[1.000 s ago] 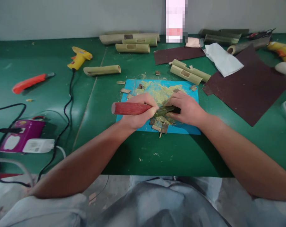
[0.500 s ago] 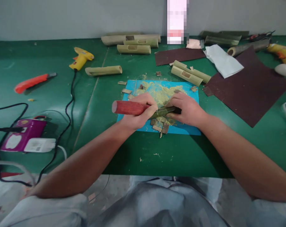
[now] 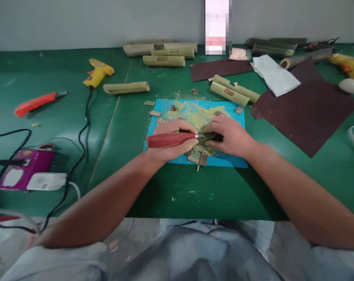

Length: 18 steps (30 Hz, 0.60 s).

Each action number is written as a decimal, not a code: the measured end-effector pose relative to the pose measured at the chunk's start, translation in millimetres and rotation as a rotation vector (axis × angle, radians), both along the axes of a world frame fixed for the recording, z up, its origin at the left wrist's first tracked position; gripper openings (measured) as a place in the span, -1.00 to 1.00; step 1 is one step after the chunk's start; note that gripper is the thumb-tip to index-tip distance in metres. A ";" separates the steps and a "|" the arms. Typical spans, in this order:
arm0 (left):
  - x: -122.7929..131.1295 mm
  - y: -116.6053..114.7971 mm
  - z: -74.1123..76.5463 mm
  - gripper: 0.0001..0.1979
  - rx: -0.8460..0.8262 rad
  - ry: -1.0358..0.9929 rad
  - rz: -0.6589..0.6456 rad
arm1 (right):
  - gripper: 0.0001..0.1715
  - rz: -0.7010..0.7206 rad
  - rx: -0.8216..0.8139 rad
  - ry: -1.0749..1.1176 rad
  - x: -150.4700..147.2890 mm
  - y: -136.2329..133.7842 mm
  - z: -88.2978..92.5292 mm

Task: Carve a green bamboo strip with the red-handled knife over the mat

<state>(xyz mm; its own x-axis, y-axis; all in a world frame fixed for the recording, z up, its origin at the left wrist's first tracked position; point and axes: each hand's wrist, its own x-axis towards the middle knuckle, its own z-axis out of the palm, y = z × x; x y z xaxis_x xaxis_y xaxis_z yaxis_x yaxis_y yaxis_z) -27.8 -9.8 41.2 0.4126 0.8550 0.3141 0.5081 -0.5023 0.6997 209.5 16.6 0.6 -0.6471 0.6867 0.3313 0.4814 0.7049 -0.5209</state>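
My left hand (image 3: 171,150) is closed around a tool with a red wooden handle (image 3: 169,140); its metal neck shows beyond my fingers and points right, towards a dark green bamboo piece (image 3: 208,137). The tool's tip cannot be made out. My right hand (image 3: 231,136) grips the right end of that bamboo, fingers over the far side and thumb on the near side. Both hands are above a blue sheet (image 3: 235,160) strewn with yellowish shavings (image 3: 194,113) and small brown bamboo chips (image 3: 202,159).
Cut bamboo tubes lie behind (image 3: 163,61), at left (image 3: 126,88) and at right (image 3: 229,93). A yellow glue gun (image 3: 97,73), red cutter (image 3: 36,104) and purple power box (image 3: 27,168) with cables are left. Brown sandpaper (image 3: 308,109) and white tissue (image 3: 275,76) lie right.
The red handle has swung to lie nearly level, its butt end slightly lower and farther right, and its metal neck now shows. My left hand has turned with it. My right hand keeps its hold.
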 end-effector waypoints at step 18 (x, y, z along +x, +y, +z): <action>1.8 12.3 -12.1 -0.99 0.108 -0.140 -0.154 | -0.82 0.004 -0.002 -0.009 -1.1 -0.4 1.3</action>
<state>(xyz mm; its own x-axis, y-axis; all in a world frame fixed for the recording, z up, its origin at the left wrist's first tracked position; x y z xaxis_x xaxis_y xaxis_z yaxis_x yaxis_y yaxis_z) -26.0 2.5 29.1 0.4818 0.7433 0.4641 0.3211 -0.6425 0.6957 208.4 16.2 2.0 -0.6524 0.6850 0.3242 0.4835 0.7056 -0.5180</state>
